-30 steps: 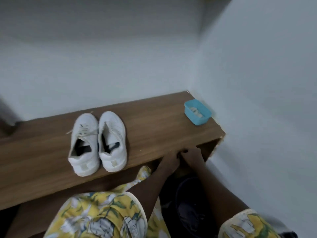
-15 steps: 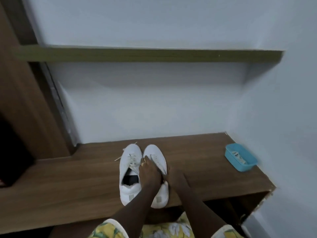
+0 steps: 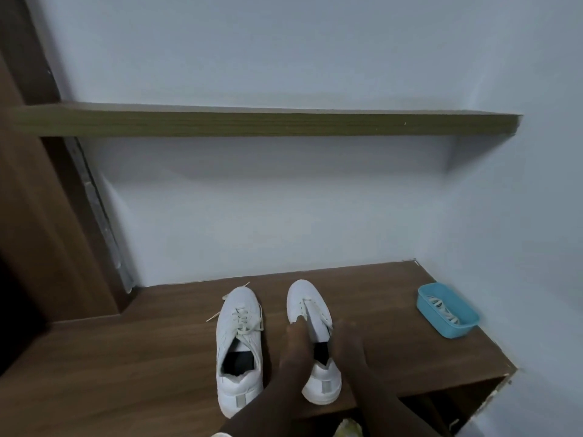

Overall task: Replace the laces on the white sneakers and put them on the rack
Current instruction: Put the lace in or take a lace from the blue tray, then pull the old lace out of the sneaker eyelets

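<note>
wooden shelf (image 3: 126,357): right sneaker (image 3: 307,298) now slid apart from left sneaker (image 3: 239,335), left hand (image 3: 296,345) and right hand (image 3: 347,345) gripping it.

Dim here, I see soft bluish light from above. Shelf (image 3: 268,124) throws wide gray shadow on wall (image 3: 284,231) under it. Left side goes very dark. Left grip (image 3: 296,342), right grip (image 3: 347,345) smeared, fuzzy. Straight lines lean, bend near sides. Whole view little soft.

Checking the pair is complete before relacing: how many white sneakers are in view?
2. The left sneaker lies on the wooden shelf, untouched; the right sneaker lies beside it, apart, with the left hand and right hand at it. None seems hidden.
</note>
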A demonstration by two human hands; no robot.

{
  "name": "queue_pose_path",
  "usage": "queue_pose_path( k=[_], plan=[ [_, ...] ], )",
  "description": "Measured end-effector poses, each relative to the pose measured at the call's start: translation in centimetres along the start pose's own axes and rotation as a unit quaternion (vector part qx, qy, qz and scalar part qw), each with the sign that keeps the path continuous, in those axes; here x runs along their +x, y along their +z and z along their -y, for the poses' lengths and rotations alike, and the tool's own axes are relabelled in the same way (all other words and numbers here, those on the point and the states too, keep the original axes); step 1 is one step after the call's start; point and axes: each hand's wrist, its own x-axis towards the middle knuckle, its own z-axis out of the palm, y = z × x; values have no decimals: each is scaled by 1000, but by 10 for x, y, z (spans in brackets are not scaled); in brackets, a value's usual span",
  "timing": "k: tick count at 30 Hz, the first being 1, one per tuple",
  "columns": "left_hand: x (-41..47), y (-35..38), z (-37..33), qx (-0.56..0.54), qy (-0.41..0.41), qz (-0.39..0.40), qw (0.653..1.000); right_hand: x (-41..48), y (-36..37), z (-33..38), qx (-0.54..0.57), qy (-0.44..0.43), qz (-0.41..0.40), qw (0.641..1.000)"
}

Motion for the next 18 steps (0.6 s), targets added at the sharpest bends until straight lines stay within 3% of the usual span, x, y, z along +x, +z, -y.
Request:
queue_pose_path(
  k=[5, 10, 14, 17, 18],
  plan=[
    [2, 6, -13, -25, 22, 79, 996, 9, 3, -14, -6, 7, -7, 1000],
    [1, -6, 3, -18, 32, 6, 999, 6, 6, 3, -17, -1, -52, 998],
    [5, -29, 35, -140, -44, -89, 985, 8, 1, 48, -77, -104, -138, 982],
    [8, -52, 68, -112, -72, -144, 981, 6, 18, 79, -88, -153, 2, 984],
    [9, -57, 79, -81, -80, -154, 982, 5, 26, 86, -47, -160, 5, 986]
  ],
)
